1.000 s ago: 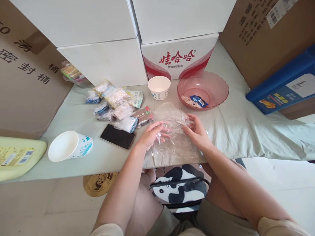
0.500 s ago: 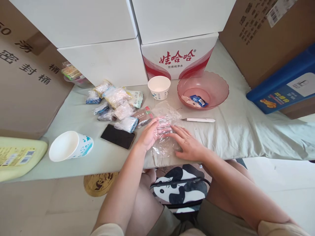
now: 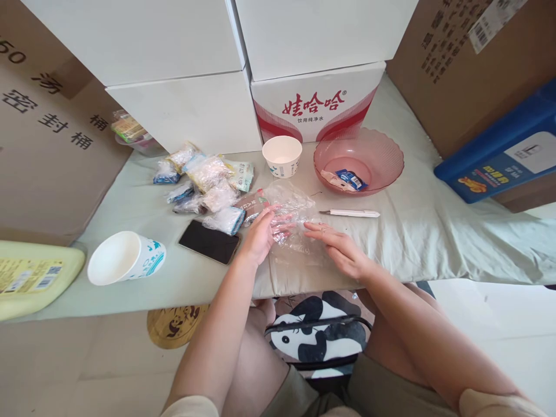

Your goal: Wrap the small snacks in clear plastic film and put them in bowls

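A sheet of thin clear plastic film (image 3: 299,246) lies crumpled on the cloth before me, with a pinkish packet (image 3: 283,222) inside its folds. My left hand (image 3: 259,238) is at the left side of this bundle, fingers curled against the packet and the film. What the packet is, I cannot make out through the glare. On the right, my right hand (image 3: 341,249) rests on the edge of the film, its fingers stretched out and holding nothing. Just beyond my left fingertips is a brown wrapped packet (image 3: 252,205).
Several film-wrapped packets (image 3: 208,179) are heaped behind a phone (image 3: 209,241). Paper cups stand at left (image 3: 125,259) and back (image 3: 282,156). A pink bowl (image 3: 382,168) holds small packets; a white pen-like cutter (image 3: 351,213) lies before it. Boxes (image 3: 313,110) close off the back.
My right hand has moved slightly right, its fingers now closer together and straighter. The film has shifted and spread toward the right, and less of the pink packet shows.
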Action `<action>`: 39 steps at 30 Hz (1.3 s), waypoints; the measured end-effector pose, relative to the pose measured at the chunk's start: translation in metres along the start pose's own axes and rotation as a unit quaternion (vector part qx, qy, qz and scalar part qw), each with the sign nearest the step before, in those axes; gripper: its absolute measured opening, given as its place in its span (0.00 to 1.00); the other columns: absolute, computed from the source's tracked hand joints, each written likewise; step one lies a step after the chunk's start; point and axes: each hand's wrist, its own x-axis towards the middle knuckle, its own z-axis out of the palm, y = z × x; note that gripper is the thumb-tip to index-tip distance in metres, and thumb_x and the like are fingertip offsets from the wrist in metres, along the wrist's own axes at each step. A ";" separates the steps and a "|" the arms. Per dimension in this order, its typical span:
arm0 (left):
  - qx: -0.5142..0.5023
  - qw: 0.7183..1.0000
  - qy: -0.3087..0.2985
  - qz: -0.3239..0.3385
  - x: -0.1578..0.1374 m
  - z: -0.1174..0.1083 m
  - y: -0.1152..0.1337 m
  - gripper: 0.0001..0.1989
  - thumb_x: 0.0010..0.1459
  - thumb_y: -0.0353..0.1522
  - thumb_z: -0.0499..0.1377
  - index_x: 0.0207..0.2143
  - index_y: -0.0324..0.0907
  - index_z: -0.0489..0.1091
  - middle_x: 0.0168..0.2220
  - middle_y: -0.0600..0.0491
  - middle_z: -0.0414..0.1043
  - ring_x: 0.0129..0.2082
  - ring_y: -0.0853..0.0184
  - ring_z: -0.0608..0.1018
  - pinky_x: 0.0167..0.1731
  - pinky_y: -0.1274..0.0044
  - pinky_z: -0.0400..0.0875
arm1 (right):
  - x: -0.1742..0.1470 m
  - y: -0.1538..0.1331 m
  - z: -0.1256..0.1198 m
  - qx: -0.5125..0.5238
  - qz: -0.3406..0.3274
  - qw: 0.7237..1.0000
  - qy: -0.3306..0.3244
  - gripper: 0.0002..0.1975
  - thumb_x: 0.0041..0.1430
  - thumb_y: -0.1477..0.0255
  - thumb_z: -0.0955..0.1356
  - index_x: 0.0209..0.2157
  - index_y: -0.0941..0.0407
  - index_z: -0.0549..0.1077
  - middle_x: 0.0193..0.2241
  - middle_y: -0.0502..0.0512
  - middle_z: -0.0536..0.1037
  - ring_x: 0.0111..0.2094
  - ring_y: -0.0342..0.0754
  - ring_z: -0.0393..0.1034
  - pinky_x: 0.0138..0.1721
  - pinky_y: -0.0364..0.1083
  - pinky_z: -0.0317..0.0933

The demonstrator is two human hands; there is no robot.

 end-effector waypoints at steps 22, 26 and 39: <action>0.015 0.999 0.026 0.012 0.001 -0.002 0.000 0.13 0.61 0.37 0.57 0.46 0.42 0.71 0.35 0.49 0.80 0.34 0.62 0.83 0.38 0.72 0.74 | 0.002 0.010 0.011 -0.117 0.118 0.984 0.061 0.23 0.71 0.63 0.56 0.60 0.54 0.71 0.59 0.63 0.74 0.64 0.59 0.65 0.64 0.65 0.59; 0.011 1.000 0.022 0.003 0.000 0.001 0.001 0.13 0.61 0.37 0.57 0.46 0.42 0.71 0.36 0.49 0.81 0.33 0.64 0.83 0.35 0.74 0.75 | 0.003 -0.004 0.009 -0.085 0.073 0.991 0.068 0.25 0.72 0.62 0.55 0.64 0.54 0.66 0.64 0.63 0.68 0.66 0.57 0.61 0.65 0.62 0.58; -0.005 1.000 0.006 -0.014 0.001 -0.001 0.000 0.19 0.61 0.41 0.57 0.50 0.41 0.72 0.43 0.45 0.81 0.37 0.60 0.83 0.34 0.73 0.75 | 0.005 -0.010 0.031 -0.112 -0.012 0.993 -0.038 0.25 0.72 0.65 0.56 0.66 0.53 0.63 0.69 0.60 0.60 0.70 0.56 0.52 0.68 0.63 0.51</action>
